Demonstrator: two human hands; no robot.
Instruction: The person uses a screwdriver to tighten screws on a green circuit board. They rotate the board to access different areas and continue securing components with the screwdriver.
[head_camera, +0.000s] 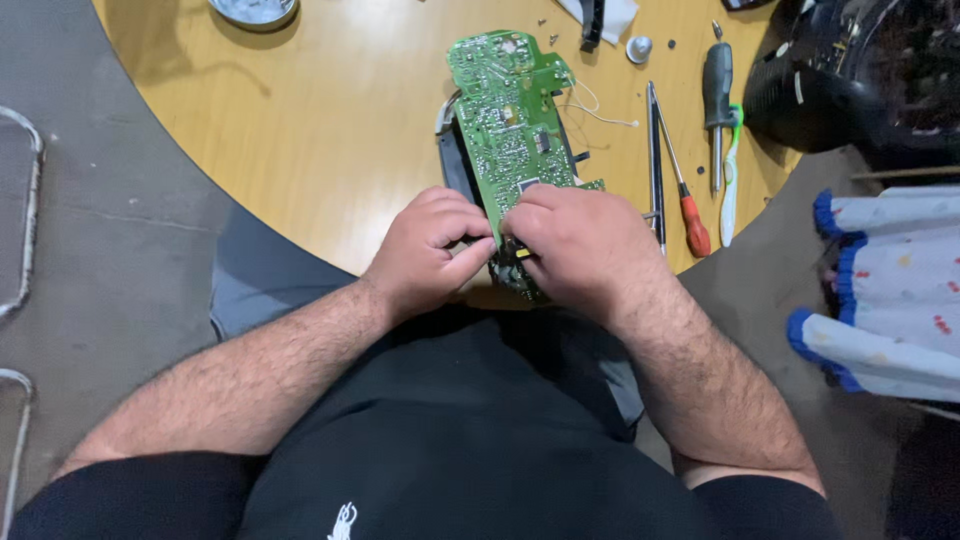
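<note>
A long green circuit board (510, 110) lies on the round wooden table (330, 120), resting on a dark housing part (455, 165). My left hand (425, 250) pinches at the board's near end from the left. My right hand (585, 245) covers the same near end from the right, fingers curled over it. Both hands grip the board's near edge; what lies under the fingers is hidden. Thin white wires (590, 105) trail from the board's right side.
Right of the board lie a thin dark tool (654, 150), a red-handled screwdriver (690, 220), a black-handled screwdriver (717, 100) and a pale green stick (731, 180). A black device (850, 70) sits far right, a metal dish (255, 10) at the back, patterned cloth (890, 290) beside the table.
</note>
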